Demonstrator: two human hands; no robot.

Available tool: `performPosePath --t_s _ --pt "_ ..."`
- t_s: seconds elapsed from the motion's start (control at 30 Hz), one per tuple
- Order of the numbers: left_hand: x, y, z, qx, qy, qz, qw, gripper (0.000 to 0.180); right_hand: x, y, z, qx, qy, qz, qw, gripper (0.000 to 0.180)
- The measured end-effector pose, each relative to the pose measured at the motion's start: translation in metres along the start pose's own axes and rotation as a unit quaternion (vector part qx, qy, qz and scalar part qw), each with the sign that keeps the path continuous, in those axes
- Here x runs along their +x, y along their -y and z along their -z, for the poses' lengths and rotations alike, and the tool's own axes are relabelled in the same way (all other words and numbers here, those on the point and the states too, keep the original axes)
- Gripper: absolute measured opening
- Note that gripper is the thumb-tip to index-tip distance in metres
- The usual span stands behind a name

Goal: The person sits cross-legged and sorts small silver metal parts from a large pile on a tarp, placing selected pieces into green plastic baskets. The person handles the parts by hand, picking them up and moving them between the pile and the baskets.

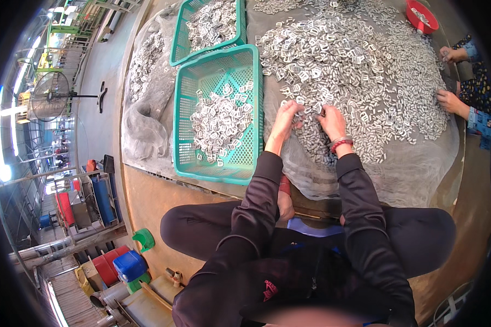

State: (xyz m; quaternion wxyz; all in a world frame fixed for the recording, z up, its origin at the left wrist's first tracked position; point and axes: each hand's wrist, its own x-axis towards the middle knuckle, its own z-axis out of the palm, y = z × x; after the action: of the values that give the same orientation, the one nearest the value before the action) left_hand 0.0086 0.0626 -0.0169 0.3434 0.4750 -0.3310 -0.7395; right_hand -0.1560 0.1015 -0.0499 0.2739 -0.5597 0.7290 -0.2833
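Left hand (285, 121): fingers curled down into the near edge of the heap of small silvery metal buckle pieces (354, 71); whether it pinches one cannot be told. Right hand (331, 121): close beside it, fingertips pinching a piece at the heap's edge, red band at the wrist. Both forearms in black sleeves reach forward, nearly parallel. Heap lies on grey mesh cloth (414, 174). Teal plastic basket (188, 136), part filled with like pieces, sits just left of the left hand. Another person's hands (450, 101) work the far right edge.
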Motion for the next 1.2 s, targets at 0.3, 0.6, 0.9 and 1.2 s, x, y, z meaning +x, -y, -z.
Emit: performPosePath --t_s 0.3,0.6,0.9,1.2 --pt "0.018 -0.023 -0.013 0.083 0.020 0.048 0.995 0.014 -0.026 -0.006 0.064 0.571 0.115 -0.158 0.797 0.023" --pt "0.024 0.011 -0.010 0.089 -0.036 -0.020 0.995 0.022 -0.031 -0.018 0.079 0.699 0.058 -0.249 0.668 0.019" --pt "0.039 0.041 -0.006 0.633 -0.074 -0.163 0.753 0.030 -0.032 -0.014 0.084 0.728 0.110 -0.190 0.649 0.054" --pt "-0.026 -0.014 -0.024 -0.101 0.054 -0.050 0.992 0.010 -0.039 -0.019 0.086 0.774 0.153 -0.186 0.586 0.036"
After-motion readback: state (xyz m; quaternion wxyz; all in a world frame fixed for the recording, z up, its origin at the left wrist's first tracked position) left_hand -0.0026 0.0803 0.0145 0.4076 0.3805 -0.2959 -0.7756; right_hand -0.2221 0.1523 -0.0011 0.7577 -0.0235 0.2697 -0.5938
